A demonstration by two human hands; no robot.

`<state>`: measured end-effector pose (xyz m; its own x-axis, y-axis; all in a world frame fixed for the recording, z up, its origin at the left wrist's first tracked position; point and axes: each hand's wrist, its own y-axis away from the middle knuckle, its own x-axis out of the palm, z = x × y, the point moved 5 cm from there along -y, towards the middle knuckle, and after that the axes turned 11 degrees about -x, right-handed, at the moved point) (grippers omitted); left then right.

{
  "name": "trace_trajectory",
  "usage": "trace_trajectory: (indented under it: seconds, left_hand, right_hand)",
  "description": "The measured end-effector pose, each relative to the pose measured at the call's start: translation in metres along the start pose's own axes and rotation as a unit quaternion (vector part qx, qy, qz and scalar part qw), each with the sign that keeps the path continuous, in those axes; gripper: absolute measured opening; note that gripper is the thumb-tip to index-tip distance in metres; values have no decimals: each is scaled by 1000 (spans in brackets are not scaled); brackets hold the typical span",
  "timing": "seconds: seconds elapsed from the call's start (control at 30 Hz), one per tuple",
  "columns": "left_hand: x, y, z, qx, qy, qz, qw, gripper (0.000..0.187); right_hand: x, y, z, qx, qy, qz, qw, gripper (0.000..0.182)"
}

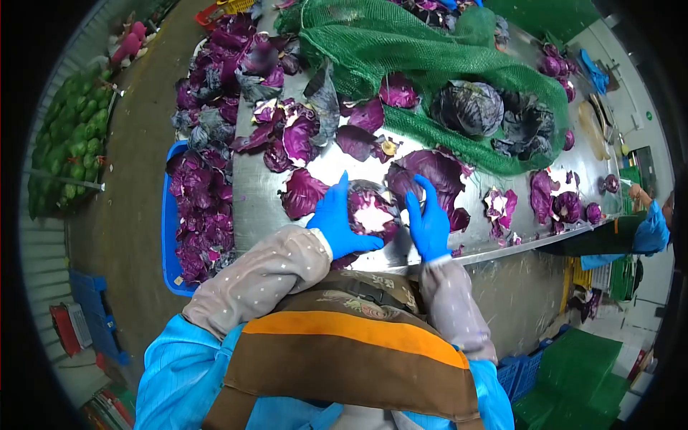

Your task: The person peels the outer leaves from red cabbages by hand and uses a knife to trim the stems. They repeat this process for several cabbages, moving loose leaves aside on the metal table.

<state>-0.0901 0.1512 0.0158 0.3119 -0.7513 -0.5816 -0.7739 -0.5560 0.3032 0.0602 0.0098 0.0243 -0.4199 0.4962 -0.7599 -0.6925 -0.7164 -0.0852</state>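
Note:
My left hand [340,221], in a blue glove, is curled around the left side of a red cabbage [373,213]. Its pale cut base faces up, and the thumb lies along the near side. Just right of it, my right hand [429,223], also gloved in blue, has its thumb and forefinger spread apart. These fingers overlap the near edge of large loose purple leaves [438,172]. Left of the cabbage, another purple leaf [303,193] lies on the metal table [259,208].
A blue tub [172,247] full of purple leaves stands at the table's left. Green netting [408,43] drapes across the back, with a dark whole cabbage [468,107] on it. Trimmed cabbages [567,206] lie at right, near another person's blue sleeve [651,228]. Green sacks [75,136] stand far left.

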Motion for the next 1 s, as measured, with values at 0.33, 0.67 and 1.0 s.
trace_trajectory:
  seconds: [0.33,0.67,1.0]
  left_hand:
    - [17,8,-23,-93,-119,-5,989,132]
    - [21,2,-28,-111,-101,22,988,133]
    - [31,7,-26,-123,-94,4,988,134]
  right_hand:
    - [-4,62,35,-29,125,94,987,69]
    - [-4,78,10,-9,102,29,994,57]
    - [13,53,4,73,48,60,994,55]
